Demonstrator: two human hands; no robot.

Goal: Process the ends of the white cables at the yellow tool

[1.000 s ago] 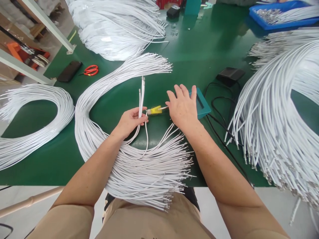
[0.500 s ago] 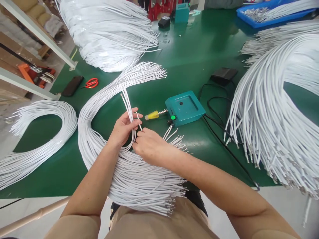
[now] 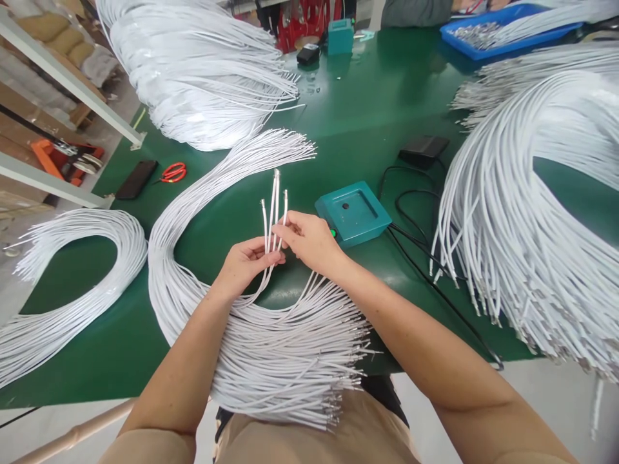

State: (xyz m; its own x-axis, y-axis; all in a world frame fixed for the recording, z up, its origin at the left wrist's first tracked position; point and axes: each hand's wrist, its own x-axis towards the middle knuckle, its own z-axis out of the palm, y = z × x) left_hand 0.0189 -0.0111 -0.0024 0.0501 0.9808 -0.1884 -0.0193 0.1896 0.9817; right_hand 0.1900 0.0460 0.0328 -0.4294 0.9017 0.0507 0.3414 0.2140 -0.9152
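Observation:
Several white cables (image 3: 265, 229) stand with their metal-tipped ends upward between my hands. My left hand (image 3: 249, 263) is closed around them lower down, thumb pressed against the strands. Just above and to the right, my right hand (image 3: 309, 240) pinches the same cables with thumb and fingertips. Their lengths bend down into a large curved bundle of white cables (image 3: 290, 341) lying before me, its metal ends pointing right. Beside my right hand sits a teal box (image 3: 355, 212) with a green button (image 3: 333, 233), partly covered by that hand.
More cable bundles lie at left (image 3: 116, 258), back (image 3: 203, 71) and right (image 3: 503, 212). Red-handled scissors (image 3: 174, 172) and a dark phone (image 3: 137, 180) rest at left. A black pedal (image 3: 424, 151) has trailing cords. A blue tray (image 3: 476, 53) holds metal parts near another person's sleeve (image 3: 416, 13).
My right hand has moved up and over to the cable tips, now in front of the teal box's left side. The held cables stand more upright, their ends spread apart. The view has shifted slightly.

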